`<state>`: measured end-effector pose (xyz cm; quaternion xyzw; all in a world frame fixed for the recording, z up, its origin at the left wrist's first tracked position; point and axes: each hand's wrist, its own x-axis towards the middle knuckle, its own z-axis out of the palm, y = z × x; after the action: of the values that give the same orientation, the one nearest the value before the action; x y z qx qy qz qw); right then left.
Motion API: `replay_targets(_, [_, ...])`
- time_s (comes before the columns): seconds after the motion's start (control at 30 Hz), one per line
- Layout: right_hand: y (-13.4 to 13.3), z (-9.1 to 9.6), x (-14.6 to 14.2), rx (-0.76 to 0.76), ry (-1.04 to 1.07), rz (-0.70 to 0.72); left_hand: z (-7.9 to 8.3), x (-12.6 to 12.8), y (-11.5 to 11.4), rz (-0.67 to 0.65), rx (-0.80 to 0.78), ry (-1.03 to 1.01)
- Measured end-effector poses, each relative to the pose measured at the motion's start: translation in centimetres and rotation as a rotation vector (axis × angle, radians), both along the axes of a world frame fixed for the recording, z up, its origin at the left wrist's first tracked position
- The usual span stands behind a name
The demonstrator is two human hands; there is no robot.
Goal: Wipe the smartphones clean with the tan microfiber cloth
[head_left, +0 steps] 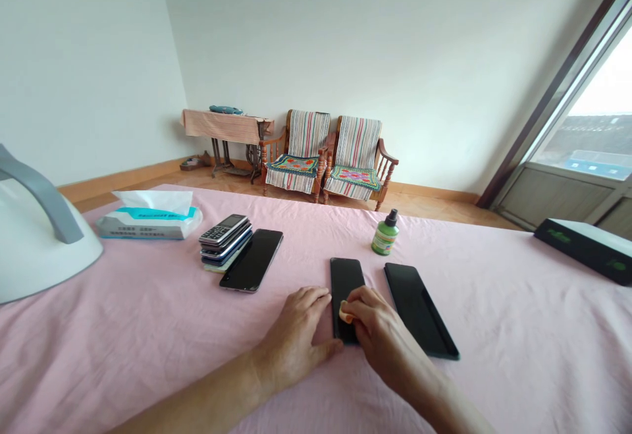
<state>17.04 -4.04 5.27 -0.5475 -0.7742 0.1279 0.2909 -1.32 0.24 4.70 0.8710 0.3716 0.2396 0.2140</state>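
Watching through the head camera from my end, I've got both hands over a phone point(346, 272) lying face up on the pink-clothed tabletop point(197, 361), roughly in front of me. My left hand point(296, 328) is open and flat-ish, fingertips right by the phone's left edge and the thumb near its bottom end. My right hand point(378, 322) is closed around a pale yellowish wad point(345, 313), pinched down over the screen. Can't really tell what the wad is made of, since fingers cover most of it.

Container-wise: the tissue pack point(153, 224) on the left has one white sheet poking out the top; how many are left inside, I can't tell. The green bottle point(385, 235) stands upright past the phone with its black top on, and I can't make out a liquid level. Over at the far right sits a black-sided box point(582, 253) with green print; whatever it holds is hidden from me.

Also around: a second phone point(415, 309) face up just right of the first, a third point(254, 259) off to the left, right up beside a stack point(226, 240) of handsets with a keypad one on top. A white thing with a grey handle point(47, 197) sits at the left edge, partly cut off.
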Motion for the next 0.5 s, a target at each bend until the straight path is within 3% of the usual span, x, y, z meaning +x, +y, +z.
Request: replay_targets(0.5, [-0.16,0.18,0.57,0.001,0.049,0.022,-0.3,-0.15,0.13,-0.01,0.032,0.017])
